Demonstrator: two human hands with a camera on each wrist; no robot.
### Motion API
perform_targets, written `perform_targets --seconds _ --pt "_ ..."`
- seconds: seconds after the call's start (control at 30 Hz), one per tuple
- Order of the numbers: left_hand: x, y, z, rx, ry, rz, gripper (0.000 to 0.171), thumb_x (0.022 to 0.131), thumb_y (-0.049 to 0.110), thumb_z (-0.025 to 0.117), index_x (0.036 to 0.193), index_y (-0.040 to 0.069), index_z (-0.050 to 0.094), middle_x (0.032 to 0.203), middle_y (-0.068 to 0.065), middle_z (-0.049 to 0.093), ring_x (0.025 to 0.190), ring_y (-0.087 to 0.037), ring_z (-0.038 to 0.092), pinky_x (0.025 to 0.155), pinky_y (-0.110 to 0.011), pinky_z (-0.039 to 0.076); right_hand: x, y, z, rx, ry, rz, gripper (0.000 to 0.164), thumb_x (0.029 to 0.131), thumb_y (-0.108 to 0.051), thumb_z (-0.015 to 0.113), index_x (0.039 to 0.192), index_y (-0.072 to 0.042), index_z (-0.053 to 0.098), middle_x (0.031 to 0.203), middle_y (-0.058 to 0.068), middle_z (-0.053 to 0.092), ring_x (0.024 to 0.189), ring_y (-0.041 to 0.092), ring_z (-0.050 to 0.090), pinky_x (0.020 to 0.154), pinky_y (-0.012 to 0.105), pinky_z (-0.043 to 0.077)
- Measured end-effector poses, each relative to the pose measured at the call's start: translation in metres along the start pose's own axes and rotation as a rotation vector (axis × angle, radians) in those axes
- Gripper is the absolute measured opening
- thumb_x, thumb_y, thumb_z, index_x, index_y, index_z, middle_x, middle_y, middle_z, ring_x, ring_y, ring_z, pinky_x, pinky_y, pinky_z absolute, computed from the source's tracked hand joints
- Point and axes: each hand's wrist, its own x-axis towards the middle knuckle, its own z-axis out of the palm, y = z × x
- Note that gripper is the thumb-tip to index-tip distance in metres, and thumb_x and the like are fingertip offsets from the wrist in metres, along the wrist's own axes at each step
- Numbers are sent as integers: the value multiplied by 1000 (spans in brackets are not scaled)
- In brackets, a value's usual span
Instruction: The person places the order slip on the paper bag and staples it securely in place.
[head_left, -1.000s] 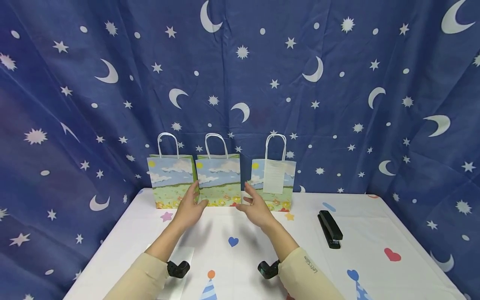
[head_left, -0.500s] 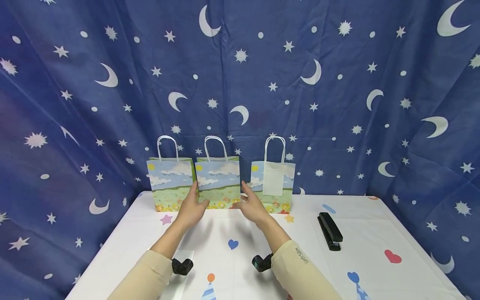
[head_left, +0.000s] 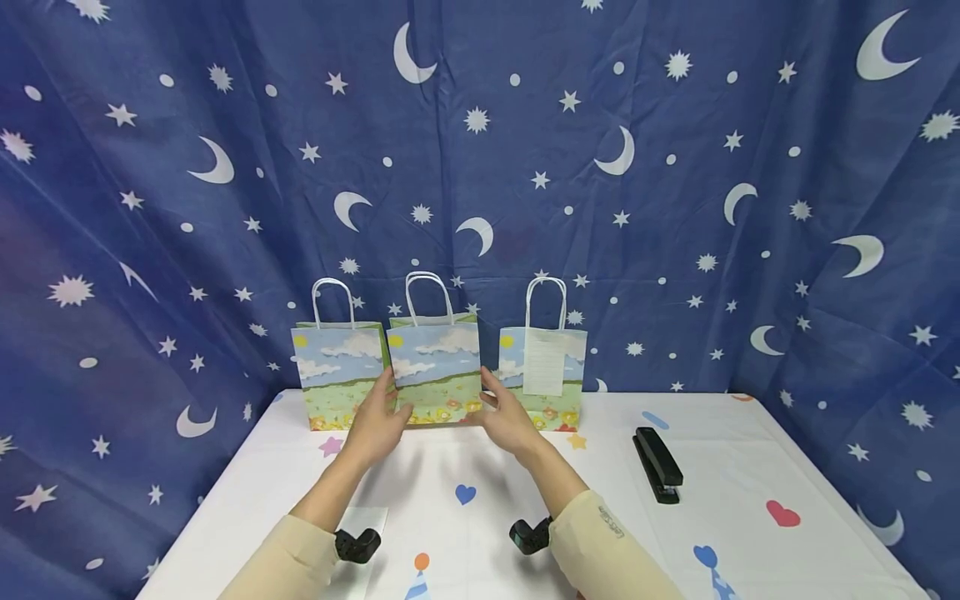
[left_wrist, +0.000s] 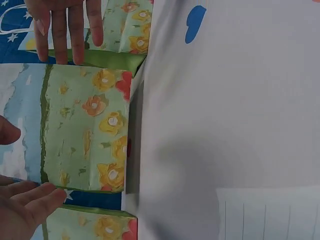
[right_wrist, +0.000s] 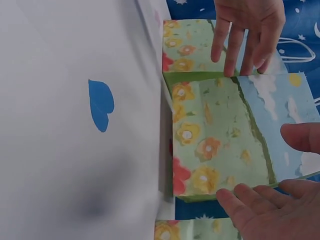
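Note:
The middle paper gift bag [head_left: 435, 367], printed with sky, meadow and flowers, stands slightly tilted between both hands, with a shadow under its bottom edge. My left hand [head_left: 375, 421] holds its left side, thumb toward the front. On the opposite side my right hand [head_left: 508, 419] holds it likewise; in the right wrist view the right fingers [right_wrist: 255, 202] run along the bag's edge. Two matching gift bags flank it: a left bag [head_left: 337, 375] and a right bag [head_left: 513, 367], whose front carries a lined white note [head_left: 543, 362]. All have white handles.
A black stapler [head_left: 657, 465] lies on the white patterned tablecloth [head_left: 720, 500] at the right. A lined paper sheet [left_wrist: 270, 215] lies at the front left, partly under the left forearm in the head view. A dark blue curtain [head_left: 480, 167] hangs right behind the bags.
Both hands have closed in on the middle bag's sides. It has risen slightly and tilted, while the two outer bags stay put. The head view has shifted a little.

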Motion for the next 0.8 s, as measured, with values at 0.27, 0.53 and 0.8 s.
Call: perform_targets --seconds 0.27,0.53,0.8 --pt "-15 1 -12 112 162 62 54 105 28 63 152 7 49 138 -15 67 114 -34 72 88 -49 60 -23 -6 -7 -8 -8 -49 83 95 -9 66 166 -23 24 173 2 22 156 31 33 118 60 38" --pt "-23 11 -20 112 209 126 34 103 29 67 132 10 67 114 -11 77 87 -23 78 69 -36 60 -48 -12 -22 27 -47 -59 76 97 -7 64 163 -26 32 171 -1 28 155 27 36 118 55 40" --pt "-38 22 -21 102 120 163 14 101 24 70 111 14 71 98 -1 77 75 -10 76 68 -31 59 -74 -12 -47 -14 -135 -72 70 101 -10 64 163 -19 33 166 9 37 149 33 46 115 49 46"
